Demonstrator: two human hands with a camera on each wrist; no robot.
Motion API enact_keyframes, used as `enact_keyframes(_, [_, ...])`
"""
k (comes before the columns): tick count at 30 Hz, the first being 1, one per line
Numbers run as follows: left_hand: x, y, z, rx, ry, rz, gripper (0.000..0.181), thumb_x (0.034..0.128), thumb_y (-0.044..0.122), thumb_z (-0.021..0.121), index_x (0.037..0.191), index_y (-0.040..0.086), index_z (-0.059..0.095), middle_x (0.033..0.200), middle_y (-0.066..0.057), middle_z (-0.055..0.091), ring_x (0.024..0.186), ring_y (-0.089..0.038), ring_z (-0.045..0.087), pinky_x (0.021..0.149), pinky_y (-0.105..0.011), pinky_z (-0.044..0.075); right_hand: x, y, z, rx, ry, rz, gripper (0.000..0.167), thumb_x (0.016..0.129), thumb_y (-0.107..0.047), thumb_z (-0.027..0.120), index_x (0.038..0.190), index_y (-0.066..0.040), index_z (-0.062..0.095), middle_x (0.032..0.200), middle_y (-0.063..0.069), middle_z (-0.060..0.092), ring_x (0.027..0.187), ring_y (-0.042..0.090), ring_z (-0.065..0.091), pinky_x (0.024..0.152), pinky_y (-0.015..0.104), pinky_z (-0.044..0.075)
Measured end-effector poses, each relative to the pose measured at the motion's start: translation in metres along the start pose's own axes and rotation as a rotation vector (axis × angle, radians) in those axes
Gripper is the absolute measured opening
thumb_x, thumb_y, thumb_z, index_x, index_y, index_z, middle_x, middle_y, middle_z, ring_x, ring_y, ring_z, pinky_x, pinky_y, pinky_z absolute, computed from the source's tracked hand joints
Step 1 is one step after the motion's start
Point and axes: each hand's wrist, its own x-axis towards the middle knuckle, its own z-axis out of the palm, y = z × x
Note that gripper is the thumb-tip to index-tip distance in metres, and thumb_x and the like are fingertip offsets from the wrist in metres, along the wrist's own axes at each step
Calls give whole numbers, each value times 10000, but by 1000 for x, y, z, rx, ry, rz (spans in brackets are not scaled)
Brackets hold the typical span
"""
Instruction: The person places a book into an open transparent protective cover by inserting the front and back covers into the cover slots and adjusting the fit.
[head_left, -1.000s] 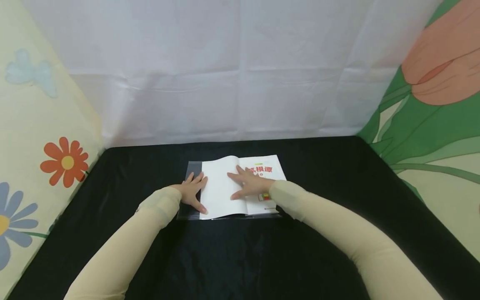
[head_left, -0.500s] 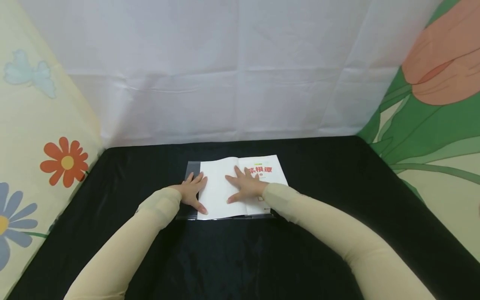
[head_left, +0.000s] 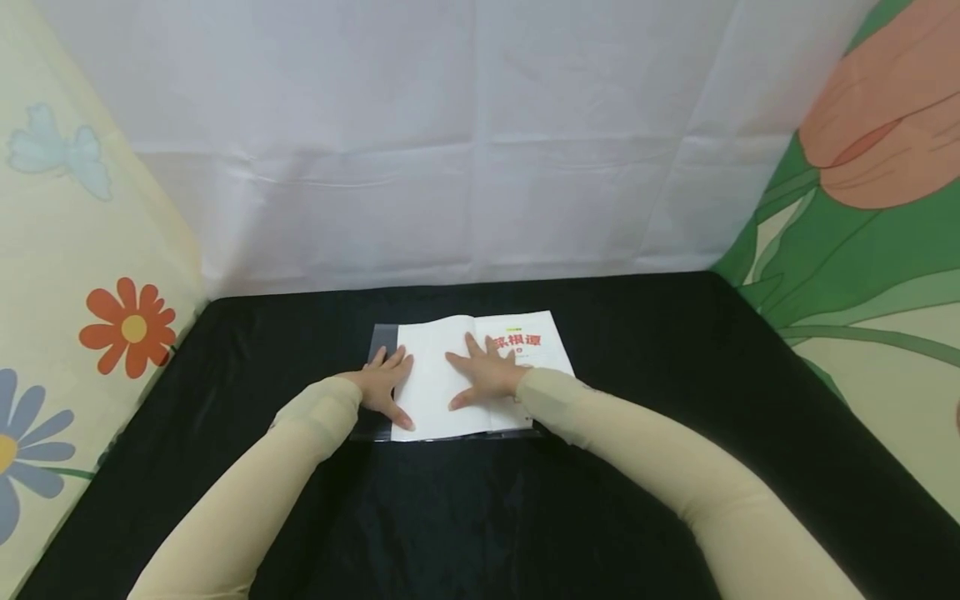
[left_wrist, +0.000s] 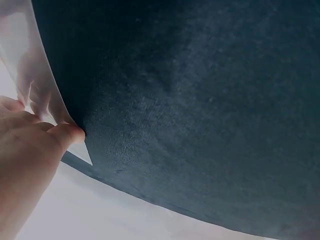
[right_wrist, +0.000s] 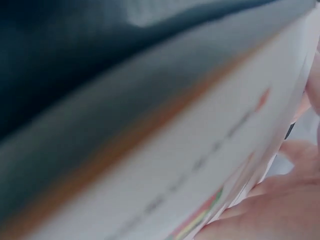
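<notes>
Black cloth (head_left: 652,333) covers the desk (head_left: 247,350) in the head view, and an open book (head_left: 435,358) lies on it, just below the centre of the frame. Its left page (head_left: 427,404) is blank white; its right page (head_left: 551,350) carries red characters (head_left: 517,341). Clear plastic (head_left: 384,335) shows along the book's left edge. There rests the left hand (head_left: 381,387), fingers spread, thumb on the blank page. The right hand (head_left: 486,375) touches the book near its fold, fingers spread too.

From the left wrist, the left hand shows at the lower left, thumb at the edge of a pale, shiny sheet (left_wrist: 27,50).

From the right wrist, blurred print (right_wrist: 200,165) slants across the frame; the right hand, partly cut off, is at the right edge.
</notes>
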Motion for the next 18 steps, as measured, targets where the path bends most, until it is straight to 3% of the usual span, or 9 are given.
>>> enact_keyframes(3, [1,0,-1,18,-8,0,1131,790,464,777,1548,6,74,1608,-196,-55,1439,-446,-102,1137,-583,57,2,4,-1,9,-1,-23,890,860,-513,681,1564,-233,214,1609,152,-95,1437,438,-113,1078,689,20])
enact_keyframes(10, [7,-4,1,53,-24,15,1143,793,491,763,1552,20,50,1611,-176,-74,1443,-426,-114,1144,-566,55,-2,27,-10,77,-29,-132,883,857,-438,718,1559,-202,237,1623,125,-3,1475,329,-21,1164,499,73])
enact_keyframes(16, [6,-8,3,49,-19,23,1157,784,496,769,1549,7,51,1607,-195,-75,1438,-437,-123,1138,-582,52,-5,36,-6,90,-58,-170,921,840,-429,736,1565,-219,208,1623,128,-3,1473,334,-56,1157,530,36])
enact_keyframes(18, [5,-9,3,27,-16,30,1219,736,568,775,1544,-7,65,1606,-204,-66,1437,-441,-124,1132,-596,44,-6,35,-5,75,-58,-176,916,853,-431,723,1568,-217,192,1622,137,-15,1469,349,-70,1151,547,26])
